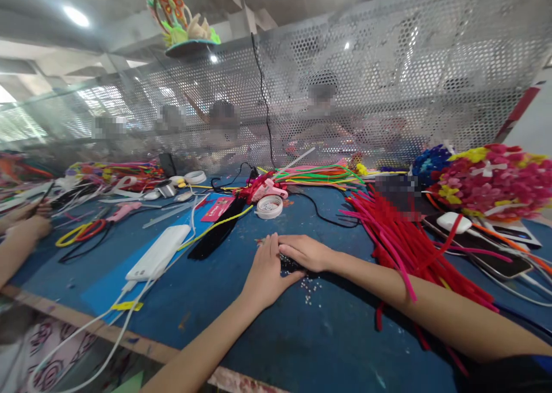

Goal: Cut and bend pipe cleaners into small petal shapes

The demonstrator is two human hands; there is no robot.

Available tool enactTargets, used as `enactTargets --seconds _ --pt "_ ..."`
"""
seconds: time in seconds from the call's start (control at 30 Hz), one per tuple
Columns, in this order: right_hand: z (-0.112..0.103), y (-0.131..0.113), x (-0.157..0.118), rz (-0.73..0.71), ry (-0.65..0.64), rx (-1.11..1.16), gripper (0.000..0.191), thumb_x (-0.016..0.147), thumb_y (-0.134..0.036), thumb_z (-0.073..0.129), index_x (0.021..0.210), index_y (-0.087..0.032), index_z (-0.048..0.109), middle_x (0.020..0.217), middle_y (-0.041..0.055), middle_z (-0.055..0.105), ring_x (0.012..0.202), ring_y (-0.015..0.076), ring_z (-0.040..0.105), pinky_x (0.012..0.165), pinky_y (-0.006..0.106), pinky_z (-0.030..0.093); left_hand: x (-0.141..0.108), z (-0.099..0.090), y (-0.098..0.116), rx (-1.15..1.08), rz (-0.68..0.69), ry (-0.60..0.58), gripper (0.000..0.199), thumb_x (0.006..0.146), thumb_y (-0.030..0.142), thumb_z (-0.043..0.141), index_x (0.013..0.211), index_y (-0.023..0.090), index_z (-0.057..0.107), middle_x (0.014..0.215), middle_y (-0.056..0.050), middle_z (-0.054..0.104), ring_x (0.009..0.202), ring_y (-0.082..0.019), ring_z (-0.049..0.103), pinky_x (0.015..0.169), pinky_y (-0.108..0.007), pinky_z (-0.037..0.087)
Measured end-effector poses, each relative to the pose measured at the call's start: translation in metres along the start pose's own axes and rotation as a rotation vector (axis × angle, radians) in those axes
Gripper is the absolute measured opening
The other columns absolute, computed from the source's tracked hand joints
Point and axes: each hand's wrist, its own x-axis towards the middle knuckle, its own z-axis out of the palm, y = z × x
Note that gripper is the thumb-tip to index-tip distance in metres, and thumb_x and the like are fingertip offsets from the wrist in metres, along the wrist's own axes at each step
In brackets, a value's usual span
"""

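My left hand [267,269] rests on the blue table with its fingers stretched out and thumb spread. My right hand [307,251] lies palm down against it, fingers extended so that their tips meet the left fingers. Between and under the two hands is a patch of tiny pale beads [311,291]; some lie loose just in front of me, and the rest are partly hidden by my palms. Just beyond my fingertips stands a white ring [269,213], like a tape roll, with small bits inside. A pink glue gun [271,189] lies behind it.
Red pipe cleaners [401,237] spread beside my right arm, near a phone [487,246] and a pink flower bouquet [495,183]. A white power bank [158,252] with cables lies left. Another person's hand [34,223] is at far left. A perforated metal screen [293,94] closes the back.
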Motion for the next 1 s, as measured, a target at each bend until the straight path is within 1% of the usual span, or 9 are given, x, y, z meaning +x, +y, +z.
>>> enactTargets --seconds 0.1,0.17,0.27,0.33,0.53,0.63,0.73,0.87,1.0 --pt "0.001 -0.003 -0.004 0.141 0.164 0.168 0.051 0.088 -0.054 0.029 0.078 -0.018 0.063 0.082 0.0037 0.067 0.083 0.0202 0.061 0.081 0.033 0.045 0.014 -0.001 -0.001 -0.155 0.047 0.001 0.095 0.067 0.052 0.063 0.14 0.011 0.017 0.143 -0.021 0.029 0.132 -0.03 0.027 0.106 -0.045 0.026" --pt "0.0 -0.005 -0.008 0.26 0.334 0.294 0.055 0.088 -0.055 0.024 0.08 -0.017 0.062 0.081 0.0061 0.066 0.08 0.0196 0.062 0.078 0.033 0.046 0.023 -0.004 -0.006 -0.239 0.08 -0.038 0.083 0.076 0.053 0.053 0.14 0.014 0.018 0.144 -0.017 0.029 0.132 -0.026 0.029 0.106 -0.042 0.027" --pt "0.004 -0.013 -0.023 0.472 0.673 0.387 0.041 0.085 -0.053 0.036 0.084 -0.018 0.057 0.087 0.0074 0.064 0.085 0.0193 0.06 0.08 0.033 0.046 0.037 -0.007 -0.012 -0.229 0.155 -0.115 0.057 0.088 0.049 0.034 0.134 0.016 0.037 0.142 -0.011 0.035 0.133 -0.022 0.027 0.109 -0.041 0.02" --pt "0.013 -0.021 -0.035 0.542 0.787 0.316 0.031 0.084 -0.048 0.041 0.086 -0.02 0.054 0.092 0.0068 0.06 0.091 0.0197 0.055 0.085 0.034 0.043 0.042 -0.007 -0.013 -0.187 0.225 -0.151 0.05 0.089 0.047 0.031 0.127 0.018 0.047 0.14 -0.009 0.039 0.133 -0.021 0.026 0.11 -0.042 0.018" --pt "0.06 -0.039 -0.035 0.391 0.848 0.138 0.025 0.088 -0.04 0.035 0.096 -0.02 0.049 0.102 0.008 0.052 0.1 0.0185 0.047 0.093 0.033 0.037 0.042 -0.004 -0.003 -0.314 0.351 -0.141 0.044 0.092 0.034 0.025 0.12 0.017 0.054 0.131 -0.01 0.051 0.124 -0.02 0.042 0.106 -0.037 0.029" --pt "0.061 -0.034 -0.014 0.342 0.91 0.14 0.027 0.089 -0.041 0.032 0.094 -0.02 0.047 0.1 0.0084 0.052 0.098 0.0182 0.048 0.092 0.032 0.037 0.038 -0.006 0.002 -0.395 0.345 -0.05 0.043 0.092 0.03 0.023 0.122 0.018 0.051 0.126 -0.01 0.054 0.117 -0.019 0.049 0.101 -0.036 0.035" --pt "0.034 -0.019 0.001 0.263 0.852 0.189 0.034 0.09 -0.045 0.027 0.088 -0.02 0.05 0.094 0.0067 0.056 0.094 0.017 0.052 0.089 0.03 0.04 0.022 -0.01 0.006 -0.329 0.24 0.019 0.052 0.089 0.044 0.032 0.131 0.016 0.038 0.137 -0.013 0.041 0.127 -0.023 0.036 0.105 -0.043 0.028" --pt "-0.008 0.004 0.002 0.274 0.53 0.22 0.054 0.089 -0.055 0.022 0.075 -0.018 0.06 0.082 0.0051 0.064 0.083 0.0173 0.06 0.083 0.031 0.044 -0.013 -0.006 0.013 -0.042 0.146 -0.043 0.1 0.058 0.069 0.059 0.137 0.018 0.028 0.147 -0.018 0.021 0.135 -0.038 0.011 0.104 -0.06 0.012" --pt "-0.009 0.009 -0.001 0.277 0.357 0.197 0.054 0.084 -0.06 0.032 0.079 -0.019 0.067 0.089 0.0034 0.067 0.093 0.0186 0.059 0.09 0.033 0.039 -0.019 0.006 0.021 0.036 0.032 0.07 0.097 0.062 0.069 0.056 0.135 0.012 0.027 0.144 -0.025 0.021 0.134 -0.04 0.011 0.102 -0.061 0.014"
